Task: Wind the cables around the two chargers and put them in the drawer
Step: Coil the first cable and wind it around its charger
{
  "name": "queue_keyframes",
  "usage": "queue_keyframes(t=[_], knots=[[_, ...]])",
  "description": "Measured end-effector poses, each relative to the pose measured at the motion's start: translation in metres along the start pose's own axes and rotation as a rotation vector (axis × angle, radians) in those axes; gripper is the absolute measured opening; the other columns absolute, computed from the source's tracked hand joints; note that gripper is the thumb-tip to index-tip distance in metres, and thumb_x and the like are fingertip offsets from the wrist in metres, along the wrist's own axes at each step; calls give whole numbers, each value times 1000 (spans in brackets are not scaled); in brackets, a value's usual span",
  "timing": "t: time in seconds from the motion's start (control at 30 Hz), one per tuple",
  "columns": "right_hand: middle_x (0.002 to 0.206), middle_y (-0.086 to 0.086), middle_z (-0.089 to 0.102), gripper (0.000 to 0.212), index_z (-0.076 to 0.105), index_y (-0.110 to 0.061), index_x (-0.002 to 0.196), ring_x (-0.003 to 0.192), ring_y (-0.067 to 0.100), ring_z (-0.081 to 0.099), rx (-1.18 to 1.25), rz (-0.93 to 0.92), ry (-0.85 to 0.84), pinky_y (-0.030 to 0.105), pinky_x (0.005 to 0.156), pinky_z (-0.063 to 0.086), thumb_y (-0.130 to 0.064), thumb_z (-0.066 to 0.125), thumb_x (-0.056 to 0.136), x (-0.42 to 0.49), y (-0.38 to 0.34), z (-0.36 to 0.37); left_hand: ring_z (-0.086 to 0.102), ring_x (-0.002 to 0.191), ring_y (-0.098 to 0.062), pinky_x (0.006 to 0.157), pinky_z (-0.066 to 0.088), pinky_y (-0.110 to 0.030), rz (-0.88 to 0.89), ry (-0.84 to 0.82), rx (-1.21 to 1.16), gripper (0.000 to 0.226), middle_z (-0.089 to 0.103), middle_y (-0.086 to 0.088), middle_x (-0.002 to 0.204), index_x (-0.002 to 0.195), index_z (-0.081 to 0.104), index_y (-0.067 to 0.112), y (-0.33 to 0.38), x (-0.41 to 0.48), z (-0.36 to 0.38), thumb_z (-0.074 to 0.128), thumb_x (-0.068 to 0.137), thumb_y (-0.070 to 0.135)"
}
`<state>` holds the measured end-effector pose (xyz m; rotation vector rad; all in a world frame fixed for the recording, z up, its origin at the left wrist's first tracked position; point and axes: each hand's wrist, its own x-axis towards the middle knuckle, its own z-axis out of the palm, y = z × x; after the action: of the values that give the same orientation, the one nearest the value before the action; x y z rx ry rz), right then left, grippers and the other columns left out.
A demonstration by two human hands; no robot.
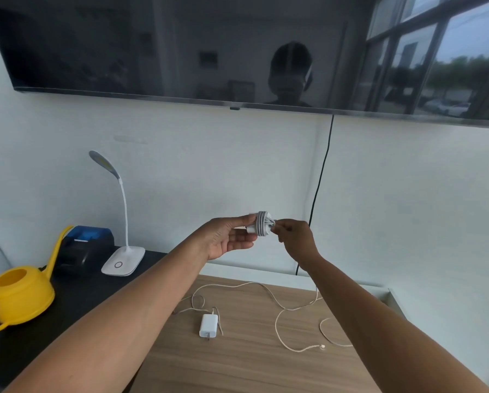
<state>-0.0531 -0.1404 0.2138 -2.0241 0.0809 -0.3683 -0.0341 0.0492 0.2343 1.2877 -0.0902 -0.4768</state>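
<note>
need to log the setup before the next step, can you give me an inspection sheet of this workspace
surface: wooden tabletop beside a black counter
job's things: wound charger held up between both hands; second charger lying on the wood, unwound; no drawer in view
clutter: yellow watering can, white desk lamp, blue and black device, all on the black counter
hands: left hand holds the wound charger; right hand pinches the cable end at it
cables: loose pale cable sprawled over the wood; black cord hanging down the wall
surroundings: dark wall screen, pale wall
</note>
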Motion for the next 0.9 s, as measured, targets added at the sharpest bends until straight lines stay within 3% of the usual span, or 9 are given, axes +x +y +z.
queue_keyframes(t=[0.1,0.2,0.43,0.6,0.9], knots=[[56,-3,57,19,68,-22,69,54,11,49,-55,4,2,25,57,37,-19,65,88,7,-4,-5,72,72,-21,70,62,-32,7,-8,106,33,72,-15,88,103,71,2,-2,1,0,78,78,22],[57,-2,58,12,74,-13,76,52,9,48,-72,11,-27,22,52,36,-17,67,86,12,-10,-7,72,76,-24,74,62,-35,27,6,220,30,74,-15,91,101,71,4,-4,4,0,80,77,19],[54,-5,54,19,72,-3,73,48,9,42,-36,37,-25,23,52,33,-20,73,82,12,-26,-1,71,71,-26,79,61,-41,95,122,329,37,74,-10,80,99,67,8,-7,13,1,88,69,15],[48,-12,53,32,58,-12,52,45,9,41,-34,10,7,21,50,33,-15,66,82,9,-33,5,71,67,-24,76,61,-41,127,204,231,43,73,-9,81,102,65,8,-11,19,-2,89,67,17],[50,-9,57,22,66,-13,62,45,9,44,34,-13,-34,23,50,36,-18,63,83,-6,-32,15,72,71,-25,66,60,-34,106,231,3,29,71,-16,87,96,64,7,-8,20,-10,82,76,18]])
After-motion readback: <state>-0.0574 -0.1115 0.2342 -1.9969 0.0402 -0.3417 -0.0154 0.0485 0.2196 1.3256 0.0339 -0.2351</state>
